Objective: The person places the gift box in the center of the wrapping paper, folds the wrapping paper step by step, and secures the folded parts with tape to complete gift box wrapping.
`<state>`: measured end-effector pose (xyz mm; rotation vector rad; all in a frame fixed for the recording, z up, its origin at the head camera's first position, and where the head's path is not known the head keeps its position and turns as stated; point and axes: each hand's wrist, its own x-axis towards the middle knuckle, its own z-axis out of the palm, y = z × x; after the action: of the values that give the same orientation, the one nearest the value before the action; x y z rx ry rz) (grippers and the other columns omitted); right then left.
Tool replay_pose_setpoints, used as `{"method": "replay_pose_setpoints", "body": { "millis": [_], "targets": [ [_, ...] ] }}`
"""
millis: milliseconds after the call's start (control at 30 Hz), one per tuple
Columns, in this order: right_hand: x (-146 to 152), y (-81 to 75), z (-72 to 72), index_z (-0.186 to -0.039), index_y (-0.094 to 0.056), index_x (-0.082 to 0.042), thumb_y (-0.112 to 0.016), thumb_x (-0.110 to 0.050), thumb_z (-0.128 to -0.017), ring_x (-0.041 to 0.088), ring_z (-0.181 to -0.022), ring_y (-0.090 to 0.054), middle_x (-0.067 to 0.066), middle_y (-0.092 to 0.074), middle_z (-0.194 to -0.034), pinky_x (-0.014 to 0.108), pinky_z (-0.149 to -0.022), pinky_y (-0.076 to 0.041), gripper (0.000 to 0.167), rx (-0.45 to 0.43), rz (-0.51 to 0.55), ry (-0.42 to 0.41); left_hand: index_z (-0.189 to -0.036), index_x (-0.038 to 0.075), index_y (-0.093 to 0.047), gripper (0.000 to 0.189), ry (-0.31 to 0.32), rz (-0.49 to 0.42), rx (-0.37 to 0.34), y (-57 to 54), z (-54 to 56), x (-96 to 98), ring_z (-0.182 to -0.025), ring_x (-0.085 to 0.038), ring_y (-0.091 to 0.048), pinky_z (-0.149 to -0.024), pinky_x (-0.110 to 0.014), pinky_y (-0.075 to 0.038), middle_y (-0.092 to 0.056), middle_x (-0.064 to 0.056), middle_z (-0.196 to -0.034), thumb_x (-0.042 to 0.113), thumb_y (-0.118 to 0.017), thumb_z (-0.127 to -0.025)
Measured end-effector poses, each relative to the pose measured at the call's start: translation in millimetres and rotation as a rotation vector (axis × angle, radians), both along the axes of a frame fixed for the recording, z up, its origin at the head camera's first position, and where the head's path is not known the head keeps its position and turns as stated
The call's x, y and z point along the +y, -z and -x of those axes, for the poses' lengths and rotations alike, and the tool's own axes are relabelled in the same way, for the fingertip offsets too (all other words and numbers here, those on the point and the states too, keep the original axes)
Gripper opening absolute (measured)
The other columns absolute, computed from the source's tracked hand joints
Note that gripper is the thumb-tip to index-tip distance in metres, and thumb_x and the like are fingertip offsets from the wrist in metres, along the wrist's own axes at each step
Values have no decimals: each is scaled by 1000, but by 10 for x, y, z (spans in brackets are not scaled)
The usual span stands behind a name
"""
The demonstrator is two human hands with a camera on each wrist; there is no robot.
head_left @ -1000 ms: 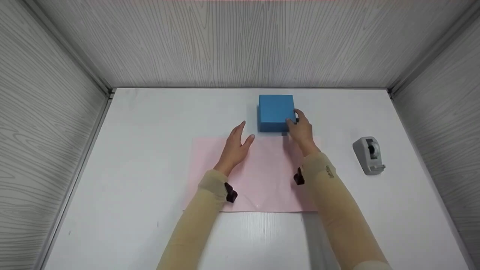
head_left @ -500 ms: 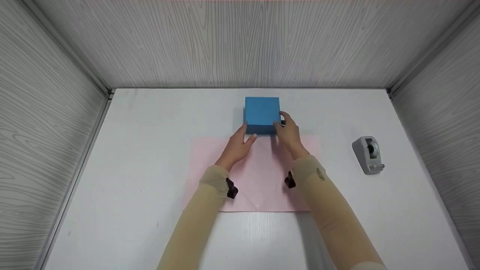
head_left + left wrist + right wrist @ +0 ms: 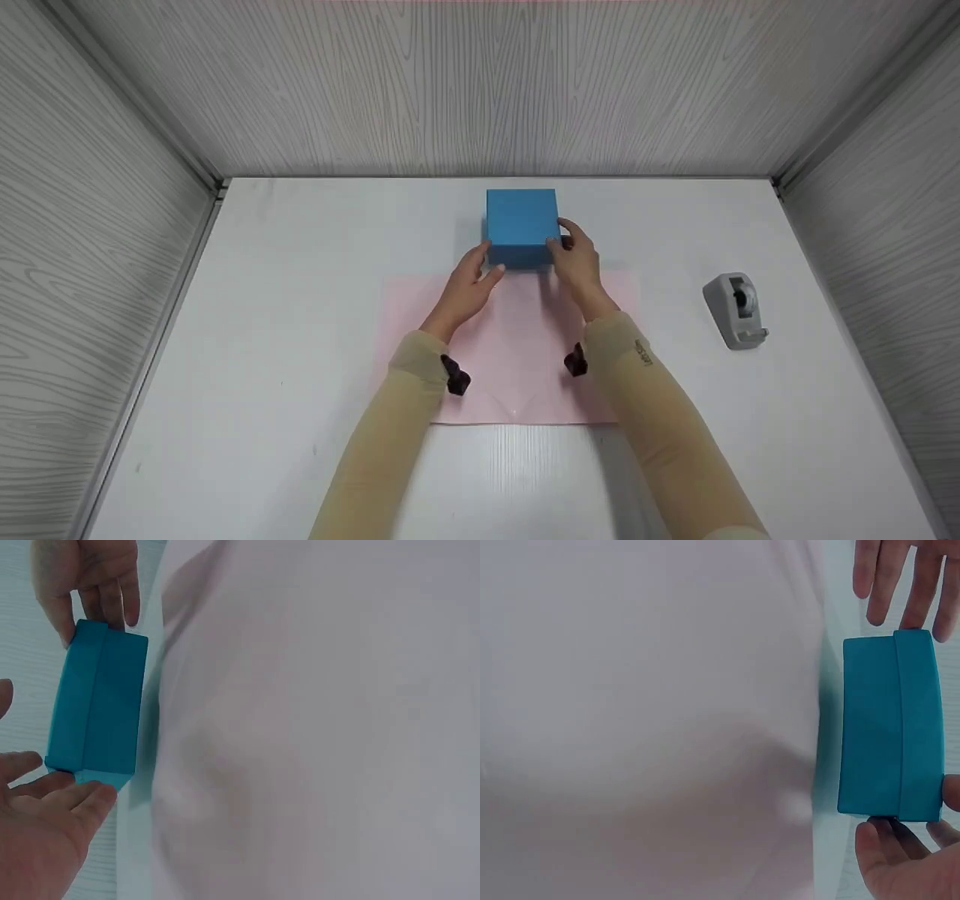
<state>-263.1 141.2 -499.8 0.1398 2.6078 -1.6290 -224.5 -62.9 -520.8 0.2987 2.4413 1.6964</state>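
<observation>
A blue lidded box [image 3: 522, 217] is at the back middle of the white table, just beyond a pink sheet of paper [image 3: 517, 345]. My right hand [image 3: 577, 266] grips its right side, the thumb at the front edge and the fingers along the side. On the other side my left hand [image 3: 461, 292] has its fingers extended at the box's front left corner, thumb spread away. The left wrist view shows these straight fingers [image 3: 94, 799] right at the box's end. In the right wrist view, the lid's seam runs along the box [image 3: 874, 727].
A grey tape dispenser [image 3: 735, 311] with a roll of tape stands on the right of the table. Wood-patterned panels [image 3: 480, 90] close off the back and both sides. The pink paper lies flat under both forearms, slightly creased near its front edge.
The blue box has moved left in my right hand, then slightly back. My left hand, earlier apart from the box, is now at its left side.
</observation>
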Motion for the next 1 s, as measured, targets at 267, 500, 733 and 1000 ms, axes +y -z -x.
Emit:
{"method": "replay_pose_setpoints", "body": {
  "millis": [267,500,733,1000],
  "targets": [
    [2,-202,-142,-146,-47,-12,-60,-21,-97,25,-109,-59,16,-60,-125,38,-89,-48,52,36,114,59,-152,6,-31,59,-114,-140,114,-198,-83,31,-134,-32,-42,-105,-40,-40,-37,-18,-145,25,-55,-101],
    [6,-330,-355,-146,-47,-10,-63,-20,-97,24,-107,-58,15,-59,-127,36,-89,-48,53,50,220,21,-151,2,-33,61,-275,-25,68,-429,-203,-10,-108,-27,-62,-88,-38,-52,-47,-23,-135,25,-57,-100],
    [-20,-399,-583,-146,-47,-7,-66,-19,-94,24,-118,-56,16,-59,-129,40,-97,-46,56,59,187,-48,-147,-3,-38,57,-268,67,46,-518,-316,-88,-98,-25,-66,-82,-37,-54,-56,-22,-132,18,-58,-99],
    [61,-410,-760,-146,-46,-6,-73,-16,-86,27,-112,-58,17,-59,-120,41,-94,-48,67,-28,114,-107,-146,-2,-40,60,-225,138,13,-611,-537,-139,-93,-25,-66,-79,-36,-55,-59,-20,-127,12,-65,-93]
  ]
}}
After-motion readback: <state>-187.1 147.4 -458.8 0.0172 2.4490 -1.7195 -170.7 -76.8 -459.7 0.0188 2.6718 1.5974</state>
